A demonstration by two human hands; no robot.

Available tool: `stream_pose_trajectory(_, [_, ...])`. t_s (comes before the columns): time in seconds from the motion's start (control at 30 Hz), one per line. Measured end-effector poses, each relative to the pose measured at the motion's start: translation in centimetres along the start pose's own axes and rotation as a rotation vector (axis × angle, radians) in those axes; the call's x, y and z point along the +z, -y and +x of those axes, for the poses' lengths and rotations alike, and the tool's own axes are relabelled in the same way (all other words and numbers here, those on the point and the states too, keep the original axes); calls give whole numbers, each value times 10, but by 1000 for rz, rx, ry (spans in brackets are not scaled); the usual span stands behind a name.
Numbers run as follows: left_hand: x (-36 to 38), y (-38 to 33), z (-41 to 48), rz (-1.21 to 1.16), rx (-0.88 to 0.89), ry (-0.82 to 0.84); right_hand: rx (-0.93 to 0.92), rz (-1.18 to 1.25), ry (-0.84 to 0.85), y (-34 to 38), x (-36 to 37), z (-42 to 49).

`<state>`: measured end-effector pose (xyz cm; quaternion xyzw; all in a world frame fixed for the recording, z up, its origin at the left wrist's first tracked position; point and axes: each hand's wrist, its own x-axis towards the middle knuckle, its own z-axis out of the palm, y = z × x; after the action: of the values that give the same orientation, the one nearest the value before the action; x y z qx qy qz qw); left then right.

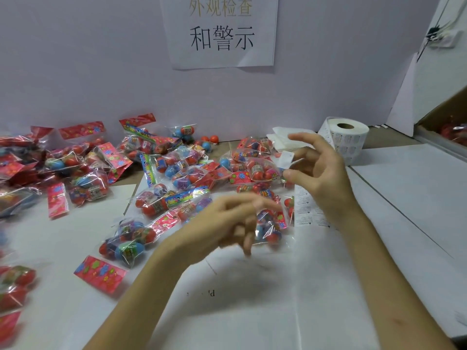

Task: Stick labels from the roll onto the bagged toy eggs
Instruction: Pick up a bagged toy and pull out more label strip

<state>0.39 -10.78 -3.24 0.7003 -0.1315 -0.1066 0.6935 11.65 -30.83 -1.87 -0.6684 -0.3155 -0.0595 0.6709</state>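
Observation:
My right hand (321, 170) is raised over the right side of the table and holds a small white label (286, 159) at its fingertips. The label roll (350, 137) stands behind it, and its printed strip (307, 210) trails toward me. My left hand (227, 223) is motion-blurred at centre, its fingers curled at the left edge of a bag of toy eggs (269, 229), which is blurred too. Several more clear bags of red and blue eggs (177, 173) with red header cards lie spread over the left and middle.
White paper sheets (252, 311) cover the table in front of me. A paper sign (219, 34) hangs on the back wall. Loose eggs (209, 140) sit by the wall. A cardboard box (447, 122) with more bags stands at the far right.

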Motion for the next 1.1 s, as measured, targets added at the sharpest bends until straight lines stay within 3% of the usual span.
stream_pose_trajectory(0.1, [-5,1,4,-4,124,-477,35,26,179,4,11,-4])
stream_pose_trajectory(0.17, [-8,3,6,122,156,-639,68,18,273,5,20,-7])
stream_pose_trajectory(0.33, [-3,5,7,383,174,-597,79,-64,407,2,36,-15])
stream_pose_trajectory(0.47, [-3,9,7,494,217,-698,57,-157,386,1,40,-17])
stream_pose_trajectory(0.77, [-12,2,5,-117,124,-726,1,-218,204,-5,42,-14])
stream_pose_trajectory(0.9, [-11,2,5,-152,64,-720,-23,-213,103,-5,45,-13])
stream_pose_trajectory(1.1, [-11,1,6,-107,2,-734,-38,-265,80,-5,44,-13])
